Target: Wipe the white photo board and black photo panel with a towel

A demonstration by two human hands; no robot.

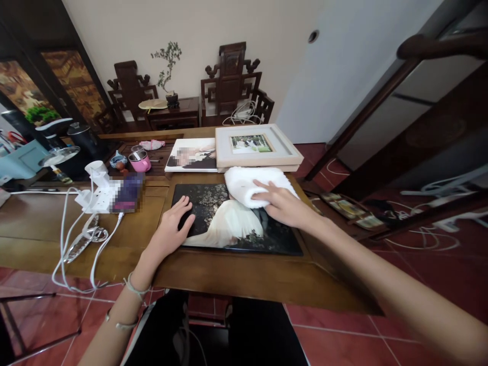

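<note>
From the head camera: a large dark photo print (236,231) lies flat on the wooden counter (46,223). The left hand (173,229) rests on its left edge, grip released, palm down. The right hand (282,203) presses a white cloth (244,183) on the print's upper right part, its grip grasping the cloth.

Worktop clutter and the room beyond

A pale framed photo (256,146) lies at 12 o'clock on the worktop (46,223), an unframed print (192,155) just beside it at 11. A pink pot (140,161) and a white power strip (98,198) sit toward 10. A carved chair (231,84) stands behind.
</note>
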